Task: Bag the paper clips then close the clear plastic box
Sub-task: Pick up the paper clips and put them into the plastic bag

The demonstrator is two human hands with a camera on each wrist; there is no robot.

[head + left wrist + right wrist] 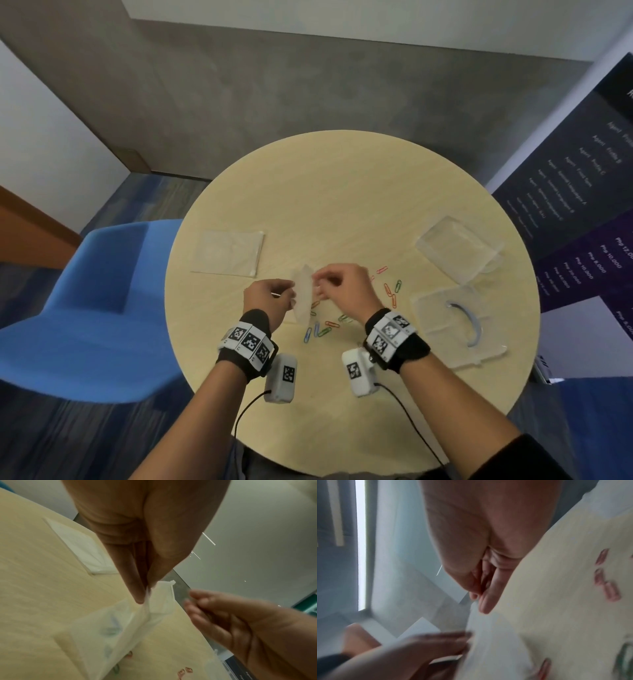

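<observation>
At the far left stands one blue moulded chair (92, 308), smooth and rounded, beside a single round table (342, 188) with a pale wood-grain top. On the table's left part lies one flat stack of clear plastic bags (227, 253), rectangular and slightly crinkled. Nearer the middle, the left hand (269, 298) pinches an edge of one small clear bag (303, 294) between thumb and fingertips, holding it up above the tabletop; the film is thin, creased and translucent. The right hand (342, 289) has its fingers curled at the bag's other side; they seem to be pinching its rim, though the wrist view is too blurred to be sure. Below and to the right of the hands about a dozen paper clips (390, 289) lie scattered on the wood, thin looped wires in red, orange, green and blue. At the right, the clear plastic box lies open in two rigid, glossy, rounded-rectangle pieces: the box's upper piece (459, 248) and the box's lower piece (455, 329), the latter showing one curved grey arc.
</observation>
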